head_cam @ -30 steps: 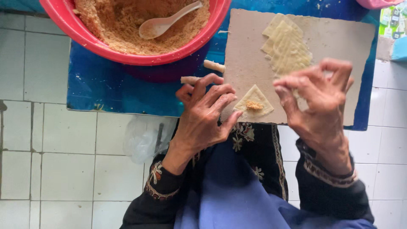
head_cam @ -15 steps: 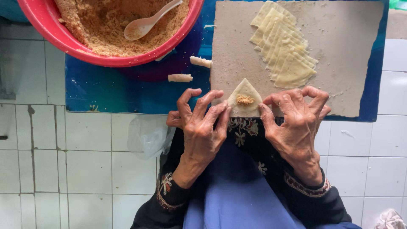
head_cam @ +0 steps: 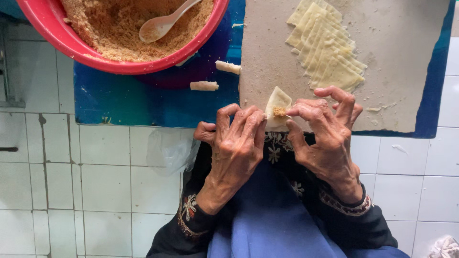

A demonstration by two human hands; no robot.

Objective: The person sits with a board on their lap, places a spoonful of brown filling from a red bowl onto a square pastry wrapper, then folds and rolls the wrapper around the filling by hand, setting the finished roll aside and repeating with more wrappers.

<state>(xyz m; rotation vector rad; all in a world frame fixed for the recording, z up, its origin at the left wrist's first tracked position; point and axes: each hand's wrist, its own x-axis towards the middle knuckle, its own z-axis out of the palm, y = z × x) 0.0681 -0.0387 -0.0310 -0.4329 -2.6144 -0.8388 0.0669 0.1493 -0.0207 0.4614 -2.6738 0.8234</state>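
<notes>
Both hands pinch one small wrapper (head_cam: 277, 107) with its dab of filling, the left hand (head_cam: 236, 143) gripping its near-left edge, the right hand (head_cam: 325, 134) its right side, its point aimed away from them, over the grey board's (head_cam: 406, 71) near edge.

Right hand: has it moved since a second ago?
Yes: against the wrapper stack, the right hand slid left onto the filled wrapper at the board's near edge.
</notes>
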